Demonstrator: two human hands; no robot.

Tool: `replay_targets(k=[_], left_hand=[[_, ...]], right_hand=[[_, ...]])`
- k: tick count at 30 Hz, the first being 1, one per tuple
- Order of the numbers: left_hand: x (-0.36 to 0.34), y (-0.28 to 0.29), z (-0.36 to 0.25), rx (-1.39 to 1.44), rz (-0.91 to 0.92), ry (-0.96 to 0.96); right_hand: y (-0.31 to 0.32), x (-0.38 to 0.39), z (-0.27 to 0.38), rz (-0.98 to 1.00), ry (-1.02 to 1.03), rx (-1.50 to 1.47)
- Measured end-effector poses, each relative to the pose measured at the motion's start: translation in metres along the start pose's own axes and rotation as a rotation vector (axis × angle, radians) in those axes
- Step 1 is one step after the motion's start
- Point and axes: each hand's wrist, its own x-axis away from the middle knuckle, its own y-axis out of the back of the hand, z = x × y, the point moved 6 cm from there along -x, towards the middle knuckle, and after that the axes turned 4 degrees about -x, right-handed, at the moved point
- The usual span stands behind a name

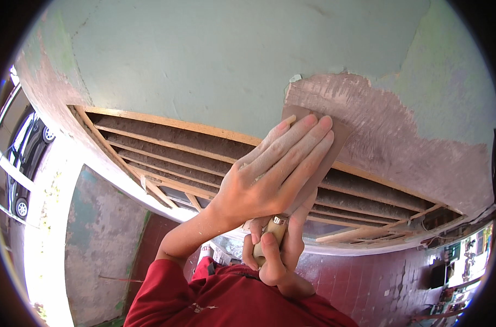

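My right hand [283,264] is wrapped round the pale handle of a wide-bladed scraper [341,140], below the metal collar. The blade lies against the wall, tilted up to the right. My left hand [278,169], dusty at the fingers, lies stretched out over the blade and covers much of it. Around the blade's top, a rough bare patch [389,117] shows on the green painted wall [204,60]. A loose paint flake [296,78] sticks out at the patch's upper left edge.
Wooden vent slats [171,144] run across the wall behind my hands. At left are a weathered panel [103,245] and a dark parked car [24,158] outside. Red floor tiles [362,283] spread below at right, with cluttered items [449,272] at the far right.
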Motion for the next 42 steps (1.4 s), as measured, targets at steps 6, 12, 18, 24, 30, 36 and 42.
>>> replay_targets(k=[6, 12, 18, 24, 30, 36, 42], left_hand=[[-0.011, 0.003, 0.004, 0.025, -0.059, 0.066], [0.000, -0.003, 0.001, -0.003, -0.040, -0.023], [0.004, -0.002, 0.004, 0.002, 0.018, -0.015], [0.051, 0.009, 0.007, 0.220, 0.113, 0.090], [0.125, 0.025, 0.014, 0.058, -0.180, 0.300], [0.181, 0.033, 0.022, 0.141, -0.251, 0.375], [0.190, 0.040, 0.025, 0.164, -0.175, 0.454]], right_hand=[[-0.005, -0.012, 0.008, -0.016, -0.025, -0.029], [0.000, -0.006, 0.008, 0.003, 0.004, -0.005], [0.003, -0.009, 0.000, -0.030, -0.034, -0.072], [0.018, 0.010, -0.026, 0.144, -0.124, -0.179], [0.007, -0.005, -0.040, 0.172, -0.040, -0.236], [-0.024, -0.042, -0.035, 0.098, 0.188, -0.272], [-0.017, -0.059, 0.005, -0.114, 0.446, -0.332]])
